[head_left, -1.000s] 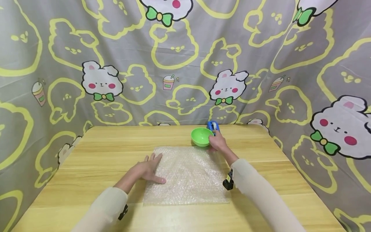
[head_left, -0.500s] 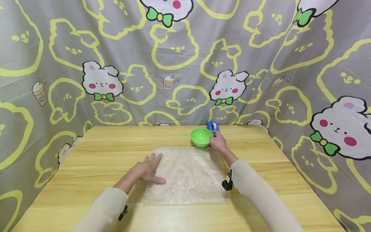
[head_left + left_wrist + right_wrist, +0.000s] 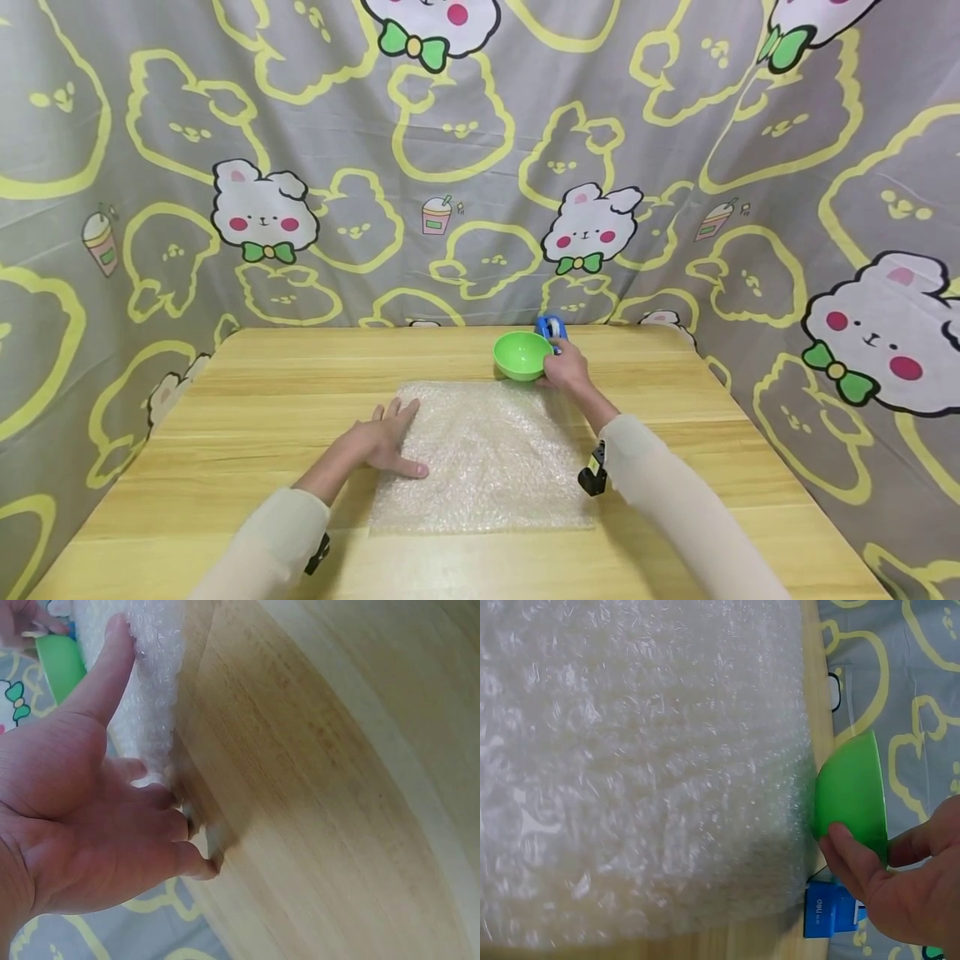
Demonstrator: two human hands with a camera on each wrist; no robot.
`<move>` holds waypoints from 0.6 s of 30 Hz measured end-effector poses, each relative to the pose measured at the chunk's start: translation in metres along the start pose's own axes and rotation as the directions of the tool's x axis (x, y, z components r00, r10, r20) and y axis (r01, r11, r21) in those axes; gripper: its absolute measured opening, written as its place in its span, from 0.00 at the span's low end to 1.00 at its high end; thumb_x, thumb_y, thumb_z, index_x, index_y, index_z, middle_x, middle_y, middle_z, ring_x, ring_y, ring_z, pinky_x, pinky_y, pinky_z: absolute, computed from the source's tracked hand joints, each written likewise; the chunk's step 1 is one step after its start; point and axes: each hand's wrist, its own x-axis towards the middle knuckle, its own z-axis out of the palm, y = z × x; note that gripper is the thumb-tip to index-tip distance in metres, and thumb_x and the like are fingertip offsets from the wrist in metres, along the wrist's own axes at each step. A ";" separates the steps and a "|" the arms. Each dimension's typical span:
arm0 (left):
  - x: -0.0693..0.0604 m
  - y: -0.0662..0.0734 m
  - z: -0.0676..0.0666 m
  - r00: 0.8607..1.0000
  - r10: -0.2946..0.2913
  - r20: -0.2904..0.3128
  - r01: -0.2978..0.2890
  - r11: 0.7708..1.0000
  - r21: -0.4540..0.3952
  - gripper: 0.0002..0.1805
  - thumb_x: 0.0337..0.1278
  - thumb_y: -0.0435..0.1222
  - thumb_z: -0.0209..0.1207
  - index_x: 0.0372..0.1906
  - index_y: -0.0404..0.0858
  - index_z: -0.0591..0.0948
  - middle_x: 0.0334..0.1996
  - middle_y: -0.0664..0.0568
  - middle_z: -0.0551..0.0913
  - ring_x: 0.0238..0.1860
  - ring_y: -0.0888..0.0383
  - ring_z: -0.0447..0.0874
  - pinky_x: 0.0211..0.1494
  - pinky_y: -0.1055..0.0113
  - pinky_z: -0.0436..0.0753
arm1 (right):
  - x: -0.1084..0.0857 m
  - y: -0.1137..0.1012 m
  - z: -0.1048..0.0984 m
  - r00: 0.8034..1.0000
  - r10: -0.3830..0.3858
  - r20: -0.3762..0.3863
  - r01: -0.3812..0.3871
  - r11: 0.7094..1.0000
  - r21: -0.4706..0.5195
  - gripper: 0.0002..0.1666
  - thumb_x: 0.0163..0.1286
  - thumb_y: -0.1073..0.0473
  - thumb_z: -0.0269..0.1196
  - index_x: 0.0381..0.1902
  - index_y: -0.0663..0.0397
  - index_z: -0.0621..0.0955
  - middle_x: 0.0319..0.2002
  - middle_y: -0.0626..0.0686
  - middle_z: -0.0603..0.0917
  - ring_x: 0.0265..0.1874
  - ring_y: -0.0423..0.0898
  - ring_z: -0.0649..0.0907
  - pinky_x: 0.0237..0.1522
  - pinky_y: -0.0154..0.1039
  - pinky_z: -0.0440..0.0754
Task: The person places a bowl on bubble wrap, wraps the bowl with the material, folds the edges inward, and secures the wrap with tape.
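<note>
A sheet of bubble wrap [image 3: 487, 458] lies flat on the wooden table. Along its left edge rests my left hand [image 3: 386, 446], fingers spread and thumb stretched over the wrap; the left wrist view shows the palm side of this left hand [image 3: 97, 817]. Just beyond the wrap's far right corner, my right hand [image 3: 566, 367] grips the right side of a green bowl [image 3: 519, 357]. In the right wrist view, fingers of the right hand [image 3: 900, 892] lie against the outside of the green bowl [image 3: 849, 791], with the thumb at its rim.
Behind the bowl, near the table's back edge, stands a blue tape dispenser [image 3: 551, 325]; it is partly hidden by the bowl and hand. A grey curtain [image 3: 360, 125] with cartoon prints hangs around the back and sides of the wooden table [image 3: 285, 375].
Both hands, the bowl and the bubble wrap hold nearly the same places. Fingers of the right hand have shifted slightly on the bowl's side.
</note>
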 end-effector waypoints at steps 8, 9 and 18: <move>-0.003 0.001 -0.002 1.000 -0.001 0.010 0.001 1.000 0.010 0.67 0.49 0.61 0.71 0.81 0.34 0.45 0.78 0.24 0.42 0.76 0.22 0.42 0.69 0.21 0.50 | -0.009 -0.008 -0.006 0.997 -0.079 -0.014 0.078 0.995 -0.059 0.38 0.64 0.68 0.49 0.74 0.59 0.68 0.64 0.70 0.76 0.40 0.59 0.88 0.44 0.49 0.88; -0.003 0.002 -0.002 1.000 -0.002 0.010 0.002 1.000 0.016 0.67 0.49 0.61 0.70 0.81 0.34 0.44 0.78 0.24 0.42 0.76 0.22 0.42 0.69 0.21 0.51 | -0.010 -0.008 -0.006 0.997 -0.079 -0.005 0.079 0.995 -0.053 0.37 0.65 0.68 0.49 0.74 0.58 0.68 0.64 0.71 0.76 0.40 0.61 0.88 0.44 0.50 0.88; -0.003 0.002 -0.003 1.000 -0.022 0.013 0.022 0.999 0.028 0.67 0.50 0.62 0.70 0.81 0.34 0.44 0.78 0.25 0.42 0.76 0.22 0.43 0.68 0.21 0.52 | -0.023 -0.015 -0.005 0.994 -0.062 0.089 0.059 0.998 0.033 0.35 0.69 0.70 0.49 0.75 0.58 0.66 0.66 0.75 0.72 0.45 0.66 0.87 0.46 0.51 0.87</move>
